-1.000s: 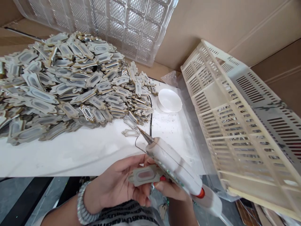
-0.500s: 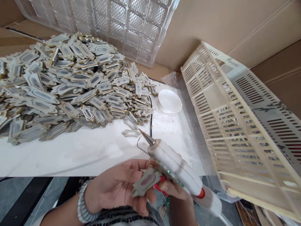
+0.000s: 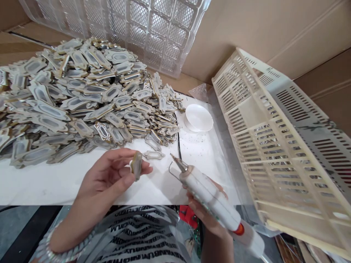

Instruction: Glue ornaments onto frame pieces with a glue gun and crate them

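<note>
— Hundreds of ornate label pieces (image 3: pixel 82 98) are heaped on the white table (image 3: pixel 68 182), it seems. What is seen beside the heap?

— A cream slatted crate (image 3: pixel 276 146) is tilted at the right, larger than anything else on the surface, and it is backed by cardboard sheets (image 3: pixel 260 25). A clear moulded tray (image 3: pixel 142 25) is leaned up behind the heap. A small white dish (image 3: pixel 199 118) is set between the heap and the crate.

— How is the glue gun (image 3: pixel 214 199) held?

— It is gripped by the right hand (image 3: pixel 208 215), whose fingers are wrapped about the white body. The metal nozzle (image 3: pixel 178 163) is pointed up and to the left, over the table's near edge, and it is kept clear of the surface.

— And the left hand (image 3: pixel 109 175)?

— One label piece (image 3: pixel 136 165) is pinched between its thumb and fingertips, and it is turned edge-on to the camera. That piece is held above the table, just left of the nozzle and apart from it. A beaded bracelet (image 3: pixel 55 248) is worn on that wrist.

— Is anything laid near the held piece?

— A single loose piece (image 3: pixel 154 155) is laid flat on the table just beyond it, at the foot of the heap.
</note>
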{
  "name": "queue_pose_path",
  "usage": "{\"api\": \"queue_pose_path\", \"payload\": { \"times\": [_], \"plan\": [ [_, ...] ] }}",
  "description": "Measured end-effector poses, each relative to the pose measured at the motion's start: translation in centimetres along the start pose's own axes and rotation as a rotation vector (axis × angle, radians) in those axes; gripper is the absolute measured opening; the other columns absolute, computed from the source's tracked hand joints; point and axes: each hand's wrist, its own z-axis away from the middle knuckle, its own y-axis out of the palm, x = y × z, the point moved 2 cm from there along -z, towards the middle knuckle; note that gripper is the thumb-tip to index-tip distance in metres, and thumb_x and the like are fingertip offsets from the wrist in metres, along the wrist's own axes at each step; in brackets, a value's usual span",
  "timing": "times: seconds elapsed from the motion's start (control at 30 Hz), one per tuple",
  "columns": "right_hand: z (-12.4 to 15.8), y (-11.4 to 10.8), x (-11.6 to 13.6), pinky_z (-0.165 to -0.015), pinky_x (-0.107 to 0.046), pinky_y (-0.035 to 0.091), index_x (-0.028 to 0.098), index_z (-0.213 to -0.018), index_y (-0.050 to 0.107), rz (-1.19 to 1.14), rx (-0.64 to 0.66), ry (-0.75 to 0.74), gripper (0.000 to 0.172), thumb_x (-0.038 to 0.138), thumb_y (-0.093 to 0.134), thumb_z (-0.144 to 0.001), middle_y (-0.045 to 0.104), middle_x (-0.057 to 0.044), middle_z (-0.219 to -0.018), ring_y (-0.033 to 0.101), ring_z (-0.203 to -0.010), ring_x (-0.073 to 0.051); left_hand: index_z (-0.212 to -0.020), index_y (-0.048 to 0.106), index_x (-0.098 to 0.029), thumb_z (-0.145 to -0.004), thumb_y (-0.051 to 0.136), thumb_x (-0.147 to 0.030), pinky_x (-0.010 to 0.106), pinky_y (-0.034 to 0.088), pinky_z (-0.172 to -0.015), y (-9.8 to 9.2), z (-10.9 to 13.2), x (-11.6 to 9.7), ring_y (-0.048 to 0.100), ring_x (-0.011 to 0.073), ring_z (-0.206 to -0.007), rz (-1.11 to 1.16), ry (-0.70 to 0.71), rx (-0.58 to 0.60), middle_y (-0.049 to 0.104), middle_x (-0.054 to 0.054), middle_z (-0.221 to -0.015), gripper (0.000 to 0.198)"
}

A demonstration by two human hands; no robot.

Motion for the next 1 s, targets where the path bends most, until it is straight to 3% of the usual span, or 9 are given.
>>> {"api": "queue_pose_path", "payload": {
  "times": [0.13, 0.27, 0.37, 0.53, 0.63, 0.77, 1.0],
  "plan": [
    [-0.6, 0.2, 1.2, -0.054, -0.026, 0.050, 0.025, -0.085, 0.069, -0.136, 0.025, -0.063, 0.025, 0.045, 0.064, -0.097, 0.064, 0.000, -0.072, 0.059, -0.057, -0.014, -0.131, 0.063, -0.043, -0.094, 0.072, -0.029, 0.019, 0.061, -0.094, 0.5, -0.3, -0.5, 0.077, 0.0126, -0.097, -0.054, 0.127, -0.039, 0.080, -0.006, -0.100, 0.040],
    [-0.9, 0.2, 1.4, -0.059, -0.029, 0.052, 0.024, -0.084, 0.067, -0.093, 0.027, -0.078, 0.024, 0.045, 0.064, -0.096, 0.061, 0.000, -0.071, 0.055, -0.056, -0.015, -0.144, 0.049, -0.051, -0.099, 0.064, -0.024, 0.026, 0.062, -0.097, 1.1, -0.1, -0.8, 0.077, 0.0129, -0.098, -0.067, 0.216, -0.043, 0.079, -0.006, -0.106, 0.055],
    [-1.0, 0.3, 1.1, -0.064, -0.033, 0.053, 0.024, -0.084, 0.065, -0.035, 0.076, -0.079, 0.030, 0.049, 0.059, -0.099, 0.064, -0.003, -0.075, 0.058, -0.062, -0.018, -0.139, 0.056, -0.051, -0.098, 0.064, -0.023, 0.029, 0.065, -0.096, 1.2, 0.0, -0.8, 0.076, 0.0150, -0.099, -0.056, 0.237, -0.090, 0.077, -0.007, -0.110, 0.050],
    [-0.8, 0.9, 0.4, -0.072, -0.035, 0.051, 0.026, -0.085, 0.068, -0.057, 0.103, -0.237, 0.028, 0.043, 0.056, -0.103, 0.064, -0.003, -0.074, 0.058, -0.082, -0.022, -0.128, 0.066, -0.041, -0.097, 0.065, -0.021, 0.030, 0.065, -0.095, 0.9, 0.0, -1.0, 0.078, 0.0176, -0.098, -0.113, 0.273, -0.093, 0.077, -0.005, -0.111, 0.037],
    [-0.6, 1.3, 0.2, -0.075, -0.038, 0.050, 0.026, -0.084, 0.070, -0.040, 0.130, -0.193, 0.034, 0.047, 0.052, -0.104, 0.066, -0.005, -0.077, 0.057, -0.085, -0.023, -0.129, 0.064, -0.037, -0.096, 0.067, -0.021, 0.027, 0.064, -0.094, 0.6, -0.1, -1.0, 0.077, 0.0192, -0.101, -0.141, 0.302, -0.093, 0.077, -0.003, -0.109, 0.037],
    [-0.6, 1.5, 0.7, -0.074, -0.037, 0.049, 0.024, -0.081, 0.070, -0.040, 0.145, -0.185, 0.044, 0.050, 0.045, -0.106, 0.067, -0.006, -0.077, 0.057, -0.083, -0.023, -0.126, 0.064, -0.042, -0.094, 0.070, -0.023, 0.023, 0.065, -0.088, 0.4, -0.1, -1.0, 0.077, 0.0190, -0.103, -0.161, 0.331, -0.088, 0.076, -0.007, -0.109, 0.037],
    [-0.7, 1.6, 0.9, -0.073, -0.038, 0.048, 0.024, -0.083, 0.071, -0.042, 0.173, -0.211, 0.040, 0.041, 0.045, -0.108, 0.070, -0.007, -0.079, 0.055, -0.082, -0.023, -0.120, 0.066, -0.049, -0.091, 0.075, -0.026, 0.027, 0.065, -0.093, 0.5, -0.1, -1.1, 0.077, 0.0168, -0.100, -0.170, 0.327, -0.118, 0.076, -0.012, -0.110, 0.038]
  ]
}}
